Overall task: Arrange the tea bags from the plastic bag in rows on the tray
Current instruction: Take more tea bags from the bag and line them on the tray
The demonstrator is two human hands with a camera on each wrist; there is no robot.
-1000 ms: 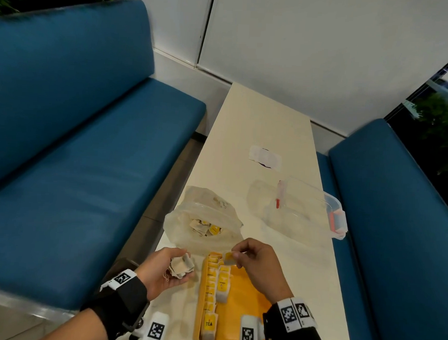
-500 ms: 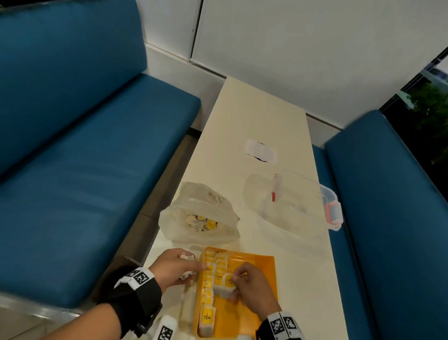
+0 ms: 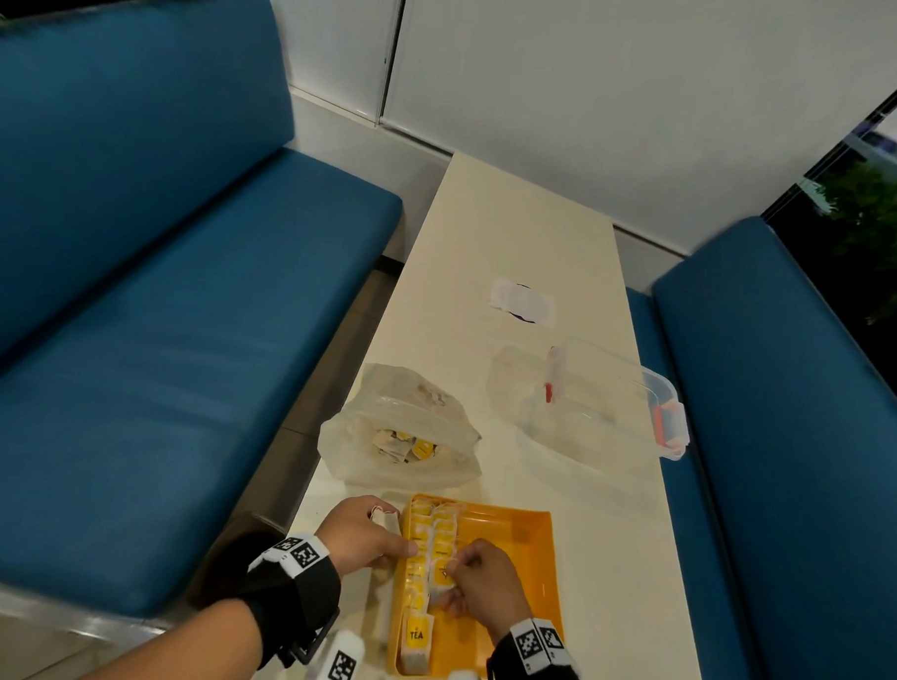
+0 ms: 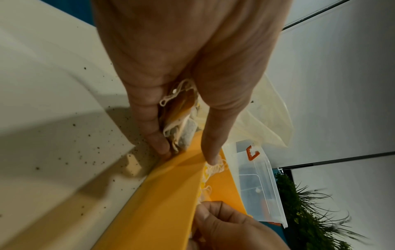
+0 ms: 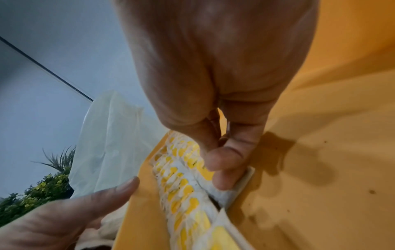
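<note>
Right hand (image 3: 482,580) now down inside the orange tray (image 3: 527,600), no longer raised at the tray's far edge as 1 s ago. Grip pinched together on a single tea bag (image 5: 232,187), thumb and fingertips pressing it flat against the end of row 2 (image 3: 445,545). Bag touching its neighbours, slightly askew; release not yet made.

Left hand (image 3: 363,539) moved from clear of the tray to its left rim. Grip curled round a spare bundle of tea bags (image 4: 181,128), with 1 finger extended over the rim onto row 1 (image 3: 416,559), apparently steadying it.

Row 1 along the left wall: full length of the tray, nearest bag labelled TEA (image 3: 415,636). Row 2: partial, roughly half run. Right half of the tray floor bare.

Plastic bag (image 3: 401,435) upright and open on the surface just beyond the tray, more tea bags visible inside.

Clear lidded container (image 3: 613,403) to the right, apart from the work.

Assessment: placement in hand adds 1 bag to row 2. Task well short of complete, given spare bags in the left hand and stock remaining in the plastic bag. Loose strings liable to snag and disturb set rows on withdrawal.
</note>
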